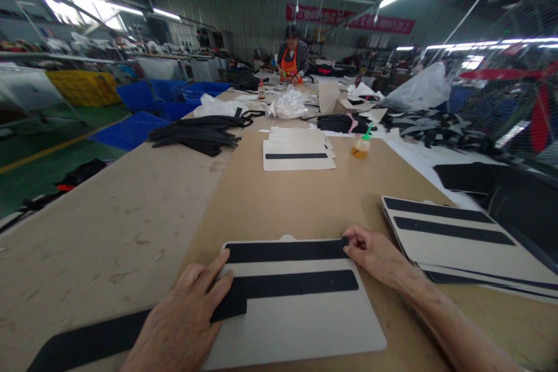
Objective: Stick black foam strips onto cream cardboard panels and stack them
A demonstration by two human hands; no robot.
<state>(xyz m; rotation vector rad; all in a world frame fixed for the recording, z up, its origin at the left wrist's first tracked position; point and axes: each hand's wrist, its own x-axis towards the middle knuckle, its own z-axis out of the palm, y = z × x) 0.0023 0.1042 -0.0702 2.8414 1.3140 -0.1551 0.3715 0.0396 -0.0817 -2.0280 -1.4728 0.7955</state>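
A cream board (300,331) lies at the near edge of the table (108,232), with two black bands across it. The upper strip (283,251) sits flat from end to end and looks placed. The lower strip (305,283) also lies flat on its right part. At its left end the left hand (183,319) rests open, palm down with fingers spread, on a long black strip (87,343) that trails off the board toward 8 o'clock, so this end seems unfinished. The right hand (375,253), at 2 o'clock of the board, has its fingers bent onto the upper strip's right end; whether it pinches or only presses there is unclear. A stack of two-striped boards (457,244) waits at 3 o'clock. At 12 o'clock is a pile of one-striped boards (299,154) beside a glue bottle (361,146).
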